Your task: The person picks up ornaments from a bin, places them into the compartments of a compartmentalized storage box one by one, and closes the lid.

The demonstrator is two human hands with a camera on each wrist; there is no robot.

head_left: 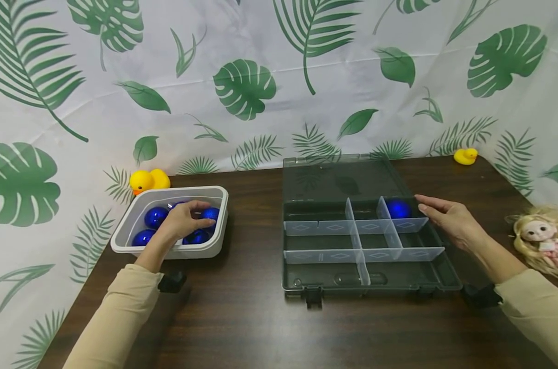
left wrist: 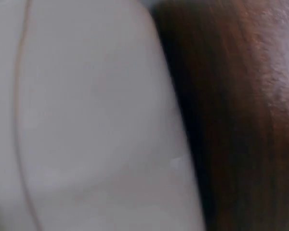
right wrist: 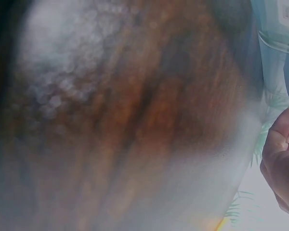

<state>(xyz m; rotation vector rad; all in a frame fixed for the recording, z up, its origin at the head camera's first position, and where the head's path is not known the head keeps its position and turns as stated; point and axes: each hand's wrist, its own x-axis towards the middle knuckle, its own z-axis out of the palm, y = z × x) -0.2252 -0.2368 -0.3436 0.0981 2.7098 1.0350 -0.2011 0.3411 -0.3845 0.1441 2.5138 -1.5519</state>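
Note:
In the head view my left hand (head_left: pixel 183 223) reaches into a white plastic tub (head_left: pixel 214 251), its thumb and fingers around a glittery blue bauble (head_left: pixel 210 215) at the right side. Several other shiny blue baubles (head_left: pixel 156 218) lie in the tub. On the right stands a dark translucent organizer case (head_left: pixel 322 274) with its lid raised at the back and pale dividers (head_left: pixel 320 228) inside. One blue bauble (head_left: pixel 399 208) sits in its back right compartment. My right hand (head_left: pixel 454 220) pinches the case's right edge beside that bauble. The left wrist view shows mainly the tub's wall (left wrist: pixel 101 106).
A yellow rubber duck (head_left: pixel 152 180) stands behind the tub, and a smaller duck (head_left: pixel 465 156) at the back right. A blond doll (head_left: pixel 549 243) lies at the table's right edge. The brown wooden table (head_left: pixel 246 307) meets a leaf-print cloth (head_left: pixel 260 41) behind.

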